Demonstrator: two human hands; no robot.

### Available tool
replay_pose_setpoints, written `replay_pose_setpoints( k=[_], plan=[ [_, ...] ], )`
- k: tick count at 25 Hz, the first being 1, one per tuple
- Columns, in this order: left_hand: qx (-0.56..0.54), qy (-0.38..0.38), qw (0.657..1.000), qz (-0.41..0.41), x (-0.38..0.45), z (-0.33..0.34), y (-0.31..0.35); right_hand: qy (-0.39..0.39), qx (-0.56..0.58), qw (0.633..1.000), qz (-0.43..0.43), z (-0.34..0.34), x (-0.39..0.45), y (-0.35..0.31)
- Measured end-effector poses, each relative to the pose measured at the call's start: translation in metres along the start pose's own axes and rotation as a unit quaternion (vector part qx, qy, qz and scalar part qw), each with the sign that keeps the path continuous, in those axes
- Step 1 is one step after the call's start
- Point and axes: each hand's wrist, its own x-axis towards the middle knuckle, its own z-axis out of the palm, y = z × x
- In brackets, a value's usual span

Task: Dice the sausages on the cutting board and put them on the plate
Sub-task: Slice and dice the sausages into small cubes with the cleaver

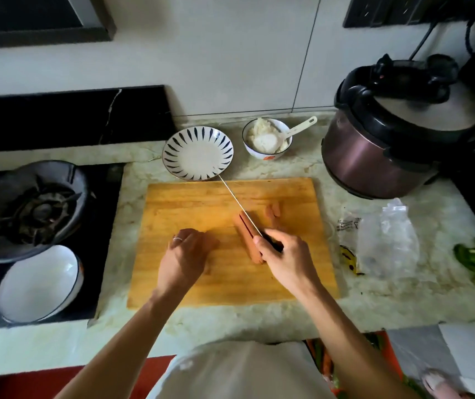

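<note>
Here, wooden board (pixel 201 203) — right hand (pixel 282 257) round knife (pixel 239 205), left hand (pixel 186 254) curled over smooth sausage (pixel 247 237).

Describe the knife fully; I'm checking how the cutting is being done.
The knife has a long, thin, pale blade seen edge-on and a dark handle. The right hand grips the handle. The blade lies lengthwise along a sausage on the wooden cutting board, tip pointing toward the striped plate.

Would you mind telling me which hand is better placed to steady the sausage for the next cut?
Left. The left hand rests empty on the wooden cutting board beside the long pink sausage, while the right hand already grips the thin-bladed knife.
</note>
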Motion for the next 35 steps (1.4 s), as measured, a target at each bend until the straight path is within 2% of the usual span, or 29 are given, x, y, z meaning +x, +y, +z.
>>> replay_pose_setpoints(
  k=[4,7,10,13,21,32,35],
  plan=[
    [0.032,-0.037,0.998,-0.042,-0.011,0.008,-0.014,-0.109,-0.012,0.994,-0.006,0.015,-0.004,-0.008],
    [0.083,-0.029,0.996,-0.015,-0.016,0.013,-0.015,-0.137,-0.035,0.990,0.011,0.024,-0.011,-0.013],
    [0.104,-0.016,0.994,-0.012,-0.019,0.017,-0.015,-0.151,-0.069,0.986,-0.009,0.029,-0.020,-0.013],
    [0.093,0.007,0.996,-0.009,-0.021,0.020,-0.014,-0.141,-0.093,0.985,-0.019,0.030,-0.025,-0.011],
    [0.082,0.009,0.996,-0.017,-0.022,0.021,-0.013,-0.124,-0.110,0.986,-0.033,0.032,-0.031,-0.016],
    [0.073,0.018,0.997,-0.011,-0.021,0.021,-0.010,-0.150,-0.124,0.981,0.010,0.047,-0.021,-0.012],
    [0.064,0.021,0.998,-0.010,-0.021,0.021,-0.010,-0.133,-0.086,0.987,0.028,0.051,-0.022,-0.007]
  ],
)
